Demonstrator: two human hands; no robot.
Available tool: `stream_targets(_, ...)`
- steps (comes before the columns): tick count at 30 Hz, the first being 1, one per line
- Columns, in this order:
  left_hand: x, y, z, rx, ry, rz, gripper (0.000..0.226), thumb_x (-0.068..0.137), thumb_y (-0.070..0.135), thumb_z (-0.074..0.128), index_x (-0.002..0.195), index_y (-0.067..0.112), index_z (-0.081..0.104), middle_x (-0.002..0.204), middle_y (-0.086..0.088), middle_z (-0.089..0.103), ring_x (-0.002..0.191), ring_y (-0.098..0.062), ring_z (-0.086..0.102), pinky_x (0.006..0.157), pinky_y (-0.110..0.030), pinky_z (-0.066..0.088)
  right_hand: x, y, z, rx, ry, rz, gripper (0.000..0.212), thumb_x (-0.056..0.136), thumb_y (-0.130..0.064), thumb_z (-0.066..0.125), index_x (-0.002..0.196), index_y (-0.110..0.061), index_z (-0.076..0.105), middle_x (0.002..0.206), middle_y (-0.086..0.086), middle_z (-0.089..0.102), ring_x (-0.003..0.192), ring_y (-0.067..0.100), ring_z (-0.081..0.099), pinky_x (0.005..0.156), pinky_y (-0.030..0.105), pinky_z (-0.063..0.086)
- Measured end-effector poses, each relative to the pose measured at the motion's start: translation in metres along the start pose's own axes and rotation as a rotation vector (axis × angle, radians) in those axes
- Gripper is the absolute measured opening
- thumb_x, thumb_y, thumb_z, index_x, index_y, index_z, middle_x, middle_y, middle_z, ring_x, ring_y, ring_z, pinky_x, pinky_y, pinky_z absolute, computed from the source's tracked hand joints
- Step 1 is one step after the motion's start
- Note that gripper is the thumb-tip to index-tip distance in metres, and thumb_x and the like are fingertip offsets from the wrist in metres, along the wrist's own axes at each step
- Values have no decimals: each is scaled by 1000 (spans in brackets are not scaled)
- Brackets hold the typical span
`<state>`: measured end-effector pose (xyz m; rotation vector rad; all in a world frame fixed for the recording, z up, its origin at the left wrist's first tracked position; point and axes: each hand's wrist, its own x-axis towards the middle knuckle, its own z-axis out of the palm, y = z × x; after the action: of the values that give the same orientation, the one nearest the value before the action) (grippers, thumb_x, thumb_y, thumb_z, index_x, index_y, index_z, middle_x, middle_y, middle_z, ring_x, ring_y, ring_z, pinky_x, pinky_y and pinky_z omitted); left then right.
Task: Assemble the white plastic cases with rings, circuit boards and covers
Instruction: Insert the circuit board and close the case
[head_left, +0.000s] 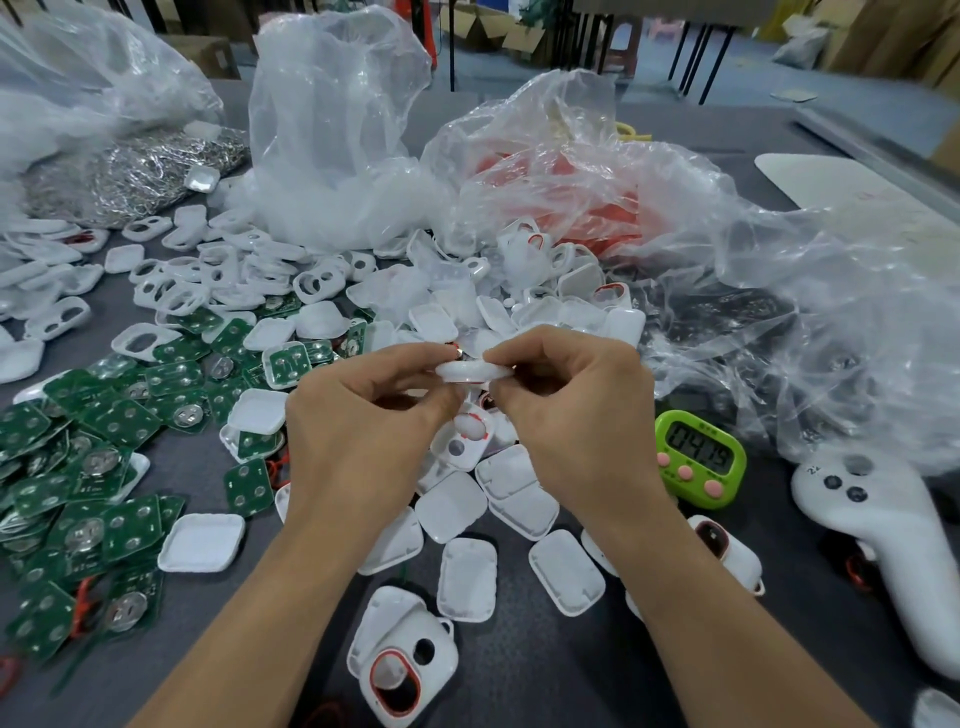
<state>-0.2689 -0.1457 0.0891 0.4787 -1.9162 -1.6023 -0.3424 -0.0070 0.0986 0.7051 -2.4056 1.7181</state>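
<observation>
My left hand (363, 415) and my right hand (576, 410) both pinch one white plastic case (474, 372), held edge-on above the table; a bit of red ring and metal shows at its top. Under the hands lies a case with a red ring (467, 434). Green circuit boards (98, 467) are heaped at the left. White covers (200, 543) and closed cases (566, 571) are scattered near the front. Another ringed case (402, 662) lies close to me between my forearms.
Clear plastic bags (332, 130) stand at the back, one over red parts (587, 192). A pile of metal pieces (130, 176) is at the far left. A green timer (698, 457) and a white handheld controller (883, 545) lie at the right.
</observation>
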Motion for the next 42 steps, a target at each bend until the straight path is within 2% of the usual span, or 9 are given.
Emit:
stream_targets(5, 0, 5, -2, -77, -51, 56, 41, 68, 1, 91, 91, 35, 83, 105, 13, 78, 82, -22, 77, 76, -30, 63, -1, -3, 0, 12, 88, -53, 27, 81, 3, 80, 84, -24, 81, 76, -20, 75, 71, -2, 71, 68, 8, 52)
stream_targets(9, -1, 8, -2, -183, -111, 89, 41, 69, -12, 85, 86, 26, 83, 107, 6, 79, 78, -9, 77, 70, -21, 60, -5, -5, 0, -39, 158, -167, 24, 80, 2, 82, 86, -22, 82, 79, -17, 75, 75, 4, 71, 71, 16, 56)
stream_targets(15, -1, 11, -3, -233, -148, 87, 37, 69, -15, 80, 82, 20, 83, 100, 6, 80, 75, -3, 75, 70, -15, 56, -6, -2, 0, -71, 164, -225, 20, 78, 0, 85, 87, -18, 84, 89, -22, 75, 86, -14, 69, 79, 5, 50)
stream_targets(17, -1, 10, -5, -229, -153, 84, 33, 67, -9, 82, 83, 20, 82, 96, 5, 80, 83, -7, 76, 74, -15, 56, -5, -1, 0, -86, 136, -221, 20, 78, -1, 85, 87, -19, 84, 103, -27, 72, 86, -14, 69, 79, 5, 51)
stream_targets(23, 2, 7, -8, -171, -181, -7, 30, 69, -8, 84, 84, 17, 83, 90, -2, 81, 91, -20, 78, 83, -26, 61, -2, 5, -5, -63, 3, -59, 24, 77, -2, 83, 84, -25, 85, 81, -22, 76, 69, -3, 71, 68, 13, 56)
stream_targets(28, 3, 7, -4, -213, -137, -134, 15, 76, 12, 83, 91, 12, 84, 86, -10, 80, 89, -31, 77, 85, -39, 63, 3, 3, -5, 138, -184, 148, 16, 76, -8, 82, 80, -23, 82, 72, -5, 77, 68, 11, 75, 66, 28, 61)
stream_targets(34, 7, 9, -6, -245, -153, -203, 20, 77, 30, 75, 90, 19, 85, 83, -6, 79, 69, -11, 68, 60, -18, 52, 2, -2, 4, 443, -364, 371, 6, 78, -14, 79, 77, -15, 74, 69, 7, 71, 56, 23, 67, 53, 27, 52)
stream_targets(37, 10, 8, -10, -369, -248, -315, 31, 77, 33, 70, 99, 16, 83, 95, -12, 79, 72, -15, 69, 60, -21, 55, 4, -5, 2, 533, -340, 428, 25, 85, 1, 77, 68, -17, 74, 64, 6, 68, 48, 21, 62, 47, 25, 48)
stream_targets(42, 12, 1, -9, -362, -255, -307, 32, 69, 22, 78, 100, 13, 83, 98, -14, 79, 76, -17, 62, 63, -17, 53, 6, -3, 0, 498, -296, 429, 22, 86, 2, 73, 71, -14, 73, 59, 4, 59, 42, 18, 46, 42, 18, 39)
